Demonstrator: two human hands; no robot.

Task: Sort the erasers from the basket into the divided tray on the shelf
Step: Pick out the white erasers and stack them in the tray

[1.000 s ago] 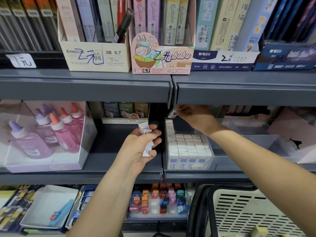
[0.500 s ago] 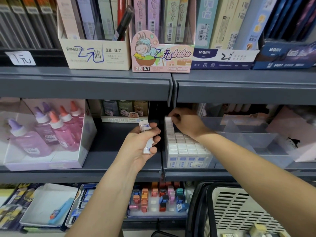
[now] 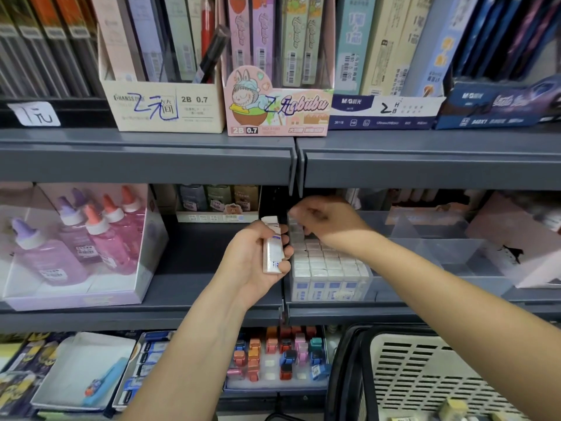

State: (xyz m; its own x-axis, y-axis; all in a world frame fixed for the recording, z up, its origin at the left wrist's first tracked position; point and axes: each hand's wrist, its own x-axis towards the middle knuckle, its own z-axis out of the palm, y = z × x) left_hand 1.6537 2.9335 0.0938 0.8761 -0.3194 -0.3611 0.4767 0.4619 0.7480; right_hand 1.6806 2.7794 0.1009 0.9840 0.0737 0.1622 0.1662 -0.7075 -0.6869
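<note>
Grey metal shelf [image 3: 197,287] carries a clear plastic divided tray [image 3: 440,241]. Its left compartment is packed with rows of white block erasers [image 3: 328,262], while the compartments to the right have open room. The left hand [image 3: 252,262] grips an upright white stack of erasers [image 3: 271,247] just beside the tray's left wall. The right hand [image 3: 324,217], curled and blurred, hovers over the back rows, close under the upper shelf edge [image 3: 145,165]; whether it pinches anything, I cannot tell. A cream slotted basket [image 3: 425,375] sits below.

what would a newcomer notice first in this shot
Mid-frame, the left hand grips a stack of erasers upright, just left of the clear divided tray on the middle shelf. The right hand reaches to the back of the tray's left compartment, packed with rows of white erasers. Pink glue bottles stand out far left.
</note>
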